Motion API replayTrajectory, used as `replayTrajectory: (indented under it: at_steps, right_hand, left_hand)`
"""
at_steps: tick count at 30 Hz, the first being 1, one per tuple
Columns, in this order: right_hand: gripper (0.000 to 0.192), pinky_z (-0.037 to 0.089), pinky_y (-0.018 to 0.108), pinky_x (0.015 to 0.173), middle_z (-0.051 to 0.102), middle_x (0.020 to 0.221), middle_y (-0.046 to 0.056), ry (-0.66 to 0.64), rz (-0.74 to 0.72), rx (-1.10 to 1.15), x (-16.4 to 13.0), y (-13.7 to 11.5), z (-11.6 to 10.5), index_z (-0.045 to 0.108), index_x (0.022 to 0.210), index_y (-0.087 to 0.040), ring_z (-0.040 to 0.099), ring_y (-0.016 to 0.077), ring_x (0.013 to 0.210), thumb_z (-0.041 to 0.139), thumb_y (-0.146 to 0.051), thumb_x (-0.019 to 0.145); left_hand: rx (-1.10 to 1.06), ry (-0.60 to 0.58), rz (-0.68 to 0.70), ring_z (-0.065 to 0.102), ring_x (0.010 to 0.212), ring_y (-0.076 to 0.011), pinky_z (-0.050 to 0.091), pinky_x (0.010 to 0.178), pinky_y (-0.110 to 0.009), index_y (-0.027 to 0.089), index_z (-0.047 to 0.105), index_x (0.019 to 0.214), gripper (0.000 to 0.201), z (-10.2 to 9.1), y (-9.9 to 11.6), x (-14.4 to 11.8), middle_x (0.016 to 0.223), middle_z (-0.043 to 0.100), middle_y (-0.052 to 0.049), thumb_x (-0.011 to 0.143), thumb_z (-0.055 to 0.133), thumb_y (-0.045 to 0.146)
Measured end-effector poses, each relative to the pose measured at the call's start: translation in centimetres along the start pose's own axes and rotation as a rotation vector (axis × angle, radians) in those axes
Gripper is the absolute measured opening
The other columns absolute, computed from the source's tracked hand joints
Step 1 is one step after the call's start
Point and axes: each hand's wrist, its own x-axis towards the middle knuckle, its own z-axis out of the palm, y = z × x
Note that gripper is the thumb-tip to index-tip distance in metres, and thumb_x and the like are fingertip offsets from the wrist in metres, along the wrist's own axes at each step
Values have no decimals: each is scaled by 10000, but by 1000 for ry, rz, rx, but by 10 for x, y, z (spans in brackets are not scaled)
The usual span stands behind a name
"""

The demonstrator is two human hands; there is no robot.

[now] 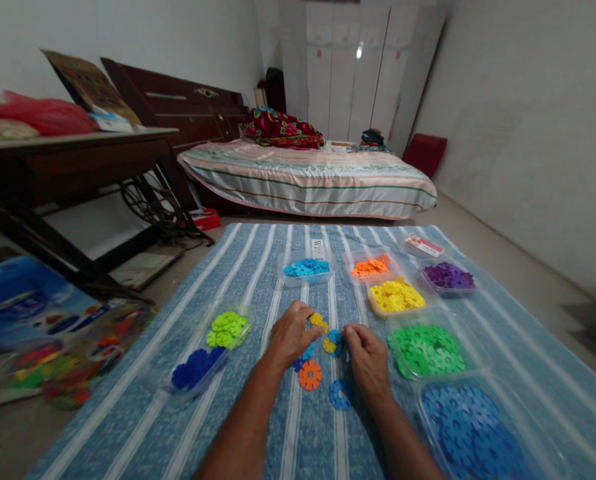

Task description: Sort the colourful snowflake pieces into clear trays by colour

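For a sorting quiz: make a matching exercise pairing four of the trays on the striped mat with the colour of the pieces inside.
Trays:
1. tray nearest the bed
2. tray at the far right
3. tray just right of the right hand
4. tray between orange and green

Colours:
a. yellow
b. green
c. light blue
d. purple

Pairs: 1-c, 2-d, 3-b, 4-a

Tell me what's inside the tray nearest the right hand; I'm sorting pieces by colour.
The clear tray beside the right hand holds green snowflake discs, piled together. Only the top layer shows; anything beneath the pile, and the tray's bottom, is covered.
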Motion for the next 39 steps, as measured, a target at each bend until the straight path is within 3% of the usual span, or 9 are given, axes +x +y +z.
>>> replayTrajectory:
  at_steps: [15,24,33,36,39]
  right_hand:
    - [356,410,252,634,616,690,11,-14,-33,-9,1,-2,1,677,763,-153,556,166,679,531,-464,858]
    - [342,407,252,643,625,701,12,-18,-40,-15,2,-2,2,676,759,-155,556,163,684,526,-446,859]
    - [333,411,245,641,624,692,6,-7,-51,24,3,-1,3,679,762,-155,559,157,676,528,-433,867]
    - [329,410,246,635,625,686,6,8,-49,34,4,-2,4,684,757,-157,557,158,669,532,-431,858]
    - [328,419,249,638,633,687,10,16,-47,41,4,-2,4,695,764,-155,560,158,668,532,-427,850]
  left_hand:
    - [-7,-23,-22,585,876,-164,433,747,-268,197,652,907,237,-6,10,0,1097,572,-41,768,690,384]
    - [-137,0,3,546,735,-132,407,678,-242,178,606,742,86,1,13,2,858,556,-8,759,621,261]
    - [-339,23,-111,409,531,-108,284,504,-224,181,487,552,284,-6,7,8,521,419,55,730,557,390]
    - [-297,64,-128,395,505,-100,261,489,-226,177,477,511,299,-17,15,16,486,407,55,714,567,378]
    - [-302,16,-89,398,475,-94,260,469,-222,168,497,485,277,-27,41,32,457,421,49,696,581,326]
